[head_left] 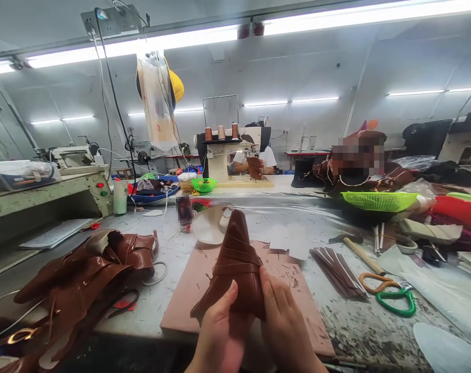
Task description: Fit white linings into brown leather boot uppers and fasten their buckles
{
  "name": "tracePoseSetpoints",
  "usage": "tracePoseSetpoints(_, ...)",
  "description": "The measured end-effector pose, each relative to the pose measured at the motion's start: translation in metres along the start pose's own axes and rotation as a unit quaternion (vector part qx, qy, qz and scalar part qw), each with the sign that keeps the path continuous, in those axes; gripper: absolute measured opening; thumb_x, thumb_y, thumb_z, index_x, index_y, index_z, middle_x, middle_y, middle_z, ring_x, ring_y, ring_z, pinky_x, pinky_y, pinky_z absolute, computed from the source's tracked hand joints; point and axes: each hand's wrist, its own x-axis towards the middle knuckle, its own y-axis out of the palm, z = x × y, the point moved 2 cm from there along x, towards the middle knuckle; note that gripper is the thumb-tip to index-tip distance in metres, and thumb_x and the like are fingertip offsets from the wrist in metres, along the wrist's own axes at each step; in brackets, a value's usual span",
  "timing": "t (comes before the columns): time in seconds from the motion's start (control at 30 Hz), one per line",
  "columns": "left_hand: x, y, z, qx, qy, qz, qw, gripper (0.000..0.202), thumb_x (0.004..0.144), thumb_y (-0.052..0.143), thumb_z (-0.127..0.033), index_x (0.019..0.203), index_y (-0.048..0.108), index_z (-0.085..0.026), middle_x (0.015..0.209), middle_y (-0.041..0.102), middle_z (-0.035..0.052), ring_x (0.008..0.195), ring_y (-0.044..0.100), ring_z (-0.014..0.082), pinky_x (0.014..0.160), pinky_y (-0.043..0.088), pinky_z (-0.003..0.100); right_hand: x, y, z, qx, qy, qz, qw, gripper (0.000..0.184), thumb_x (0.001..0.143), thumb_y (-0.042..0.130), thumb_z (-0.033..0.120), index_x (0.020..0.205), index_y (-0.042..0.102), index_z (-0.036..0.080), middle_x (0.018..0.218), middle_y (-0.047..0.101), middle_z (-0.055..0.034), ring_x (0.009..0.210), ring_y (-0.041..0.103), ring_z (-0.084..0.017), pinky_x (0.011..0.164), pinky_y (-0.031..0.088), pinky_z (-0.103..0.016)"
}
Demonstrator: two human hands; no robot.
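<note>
Held over a pinkish-brown board (181, 305) is a brown leather shoe upper (237, 254), its narrow pointed end away from me. Crossed straps wrap over its middle. My left hand (220, 329) grips the near left part, thumb raised along the surface and the other fingers hidden beneath. At the near right side, my right hand (284, 313) closes on the same upper, its fingers pressed against the leather close to a strap end. Dark scraps lie scattered on the board.
Brown leather uppers (88, 274) are heaped at the left. To the right lie leather strips (338, 272), a hammer (363, 255) and scissors with orange and green handles (394, 301). A green basket (379, 201) stands behind. Across the bench, a person works at a sewing machine (227, 160).
</note>
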Motion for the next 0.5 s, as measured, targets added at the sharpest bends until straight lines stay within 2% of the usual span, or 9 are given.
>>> tracePoseSetpoints(0.1,0.000,0.001,0.001,-0.024,-0.014,0.002,1.000,0.022,0.087,0.048,-0.014,0.097,0.066,-0.005,0.096,0.069,0.0153,0.096,0.064,0.0243,0.088,0.050,0.036,0.000,0.002,0.001,0.018,0.007,0.008,1.000,0.058,0.086,0.032,0.007,0.142,0.021,0.014,0.102,0.062,-0.0136,0.091,0.057,-0.024,0.071,0.053,-0.037)
tracePoseSetpoints(0.2,0.002,-0.002,0.000,-0.022,-0.012,0.007,1.000,0.022,0.087,0.048,-0.013,0.093,0.067,-0.006,0.093,0.070,0.0136,0.092,0.065,0.0223,0.085,0.051,0.032,-0.001,0.002,0.000,0.034,0.007,0.014,0.999,0.055,0.085,0.033,0.005,0.136,0.036,0.024,0.102,0.062,-0.0100,0.088,0.058,-0.022,0.069,0.050,-0.036)
tracePoseSetpoints(0.3,0.005,-0.006,0.000,-0.034,-0.013,0.017,0.999,0.023,0.088,0.046,-0.014,0.090,0.069,-0.009,0.092,0.071,0.0114,0.090,0.066,0.0203,0.083,0.052,0.029,0.000,0.001,-0.001,0.062,0.019,0.017,0.998,0.049,0.084,0.035,0.006,0.130,0.045,0.023,0.102,0.062,-0.0094,0.089,0.058,-0.021,0.071,0.048,-0.035)
tracePoseSetpoints(0.4,0.005,-0.007,0.000,-0.036,-0.024,0.026,0.999,0.027,0.089,0.044,-0.015,0.088,0.070,-0.008,0.091,0.071,0.0120,0.089,0.066,0.0202,0.078,0.053,0.027,0.002,0.001,0.000,0.086,0.031,0.026,0.995,0.051,0.083,0.035,0.006,0.131,0.042,0.020,0.103,0.064,-0.0095,0.091,0.059,-0.022,0.073,0.047,-0.035)
tracePoseSetpoints(0.5,0.006,-0.009,0.001,-0.004,-0.016,0.009,1.000,0.022,0.086,0.049,-0.014,0.086,0.070,-0.008,0.088,0.071,0.0124,0.085,0.067,0.0204,0.072,0.054,0.025,0.004,-0.001,0.001,0.088,0.041,0.051,0.994,0.054,0.083,0.035,0.007,0.135,0.035,0.020,0.103,0.065,-0.0095,0.090,0.061,-0.023,0.072,0.049,-0.037)
